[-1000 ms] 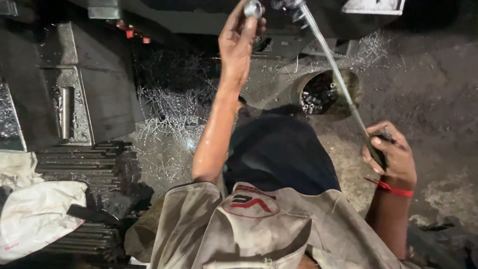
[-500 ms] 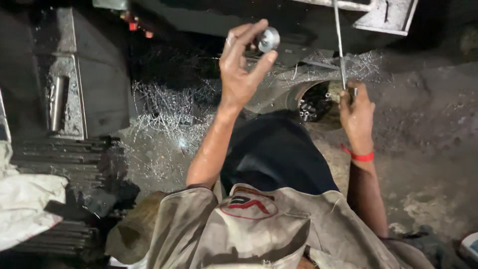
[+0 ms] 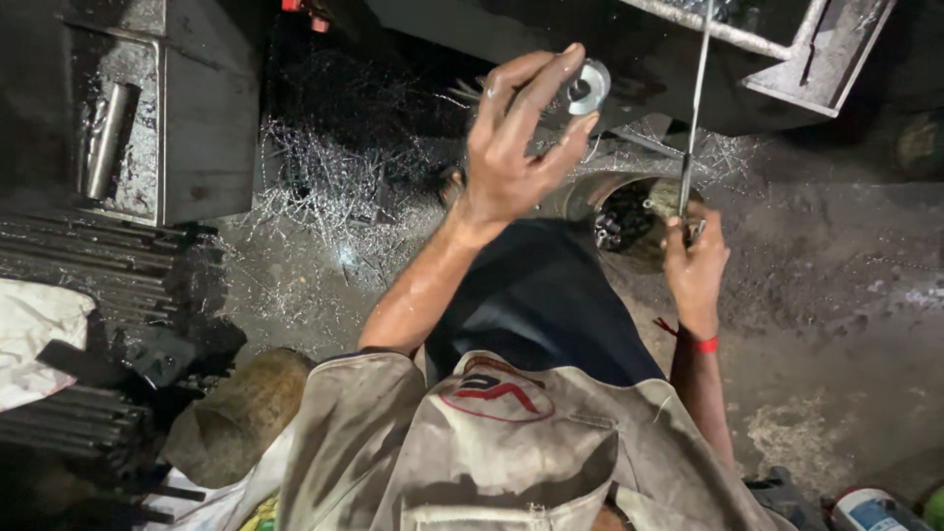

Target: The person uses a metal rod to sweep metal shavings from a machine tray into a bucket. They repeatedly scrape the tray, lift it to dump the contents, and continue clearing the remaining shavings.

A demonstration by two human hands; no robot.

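My left hand (image 3: 516, 147) is raised with the fingers spread, pinching a small shiny metal ring (image 3: 588, 87) between thumb and fingertips. I hold it high, I think, so the light catches its bore and face. My right hand (image 3: 694, 265) is closed around the lower end of a thin metal rod (image 3: 696, 93) that runs upright toward the grey machine frame (image 3: 787, 49) at the far right. I grip it low, seemingly to keep it steady over the round container (image 3: 629, 211) of dark small parts just left of that hand. A red band (image 3: 700, 342) sits on my right wrist.

Silvery metal shavings (image 3: 334, 187) litter the floor at the far left, beside a grey steel box (image 3: 187, 108) with a short cylinder lying in it. Dark bars (image 3: 79, 261) are stacked at the left, a white cloth (image 3: 34, 334) over them. At the near right corner stands a white can with a blue label (image 3: 870, 511); its print is too small to tell.
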